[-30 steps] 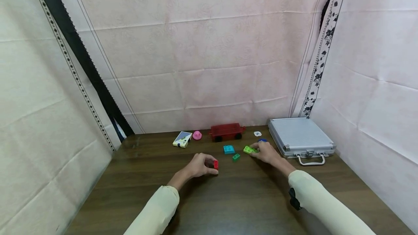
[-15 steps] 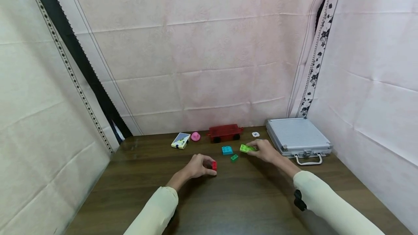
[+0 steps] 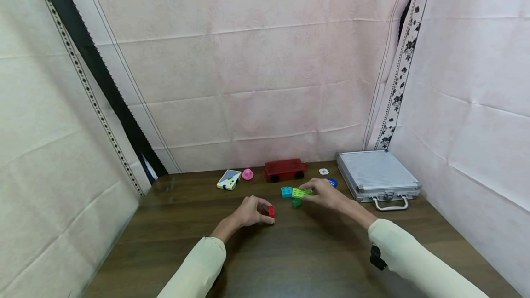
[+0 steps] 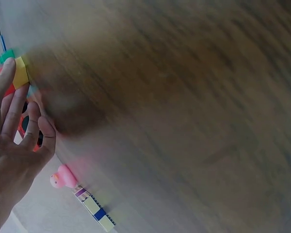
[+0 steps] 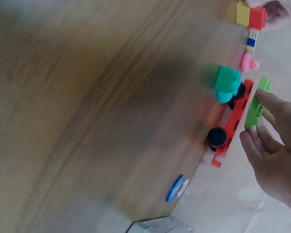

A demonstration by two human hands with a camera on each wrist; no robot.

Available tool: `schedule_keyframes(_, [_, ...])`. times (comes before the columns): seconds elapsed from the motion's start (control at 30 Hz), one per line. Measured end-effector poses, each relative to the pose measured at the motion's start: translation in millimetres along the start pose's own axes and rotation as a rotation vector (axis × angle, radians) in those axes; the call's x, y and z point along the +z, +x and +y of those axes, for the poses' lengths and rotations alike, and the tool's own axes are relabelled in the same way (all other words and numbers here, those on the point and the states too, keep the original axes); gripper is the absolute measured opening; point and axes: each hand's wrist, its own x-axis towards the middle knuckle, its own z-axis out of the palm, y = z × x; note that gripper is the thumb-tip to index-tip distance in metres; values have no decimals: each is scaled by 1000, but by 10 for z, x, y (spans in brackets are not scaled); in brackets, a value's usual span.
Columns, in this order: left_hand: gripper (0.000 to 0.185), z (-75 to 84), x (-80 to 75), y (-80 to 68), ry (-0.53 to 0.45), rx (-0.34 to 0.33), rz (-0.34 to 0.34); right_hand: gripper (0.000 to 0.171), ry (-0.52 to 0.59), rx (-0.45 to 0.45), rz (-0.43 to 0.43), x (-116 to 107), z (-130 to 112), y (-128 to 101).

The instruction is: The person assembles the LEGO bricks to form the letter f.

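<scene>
The step in hand looks like bringing a brick in to join others. The right hand pinches a light green brick between fingers and thumb and holds it just off the surface, right beside the blue brick and above a small dark green brick. In the right wrist view the same light green brick shows edge-on at the fingertips, with the dark green brick stacked close to the blue one just beyond it. The left hand curls around a small red brick and keeps it on the surface, nearer the person than the blue brick; the right wrist view shows a yellow brick joined to the red one.

Judging from this, the next move calls for lining the light green brick's underside over the studs of the blue or dark green brick and pressing straight down, with the lower brick kept from sliding.

The one container is a silver case, lying flat and latched to the right of the blue brick, so its contents are hidden. Behind the blue brick a red wheeled base stands bare on top, carrying nothing. A pink toy and a card box lie to the left of it, and a blue disc sits just behind the right hand.
</scene>
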Motion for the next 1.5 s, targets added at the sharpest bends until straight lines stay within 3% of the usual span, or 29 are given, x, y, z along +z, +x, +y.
schedule_keyframes(0.8, [30,-16,20,1,44,-2,6,30,83,-94,-175,425,-525,237])
schedule_keyframes(1.1, [35,-5,-9,14,66,2,9,32,0,-114,-177,486,-591,316])
schedule_keyframes(1.5, [33,-11,-14,25,60,-4,-3,34,-46,-43,-232,491,-641,323])
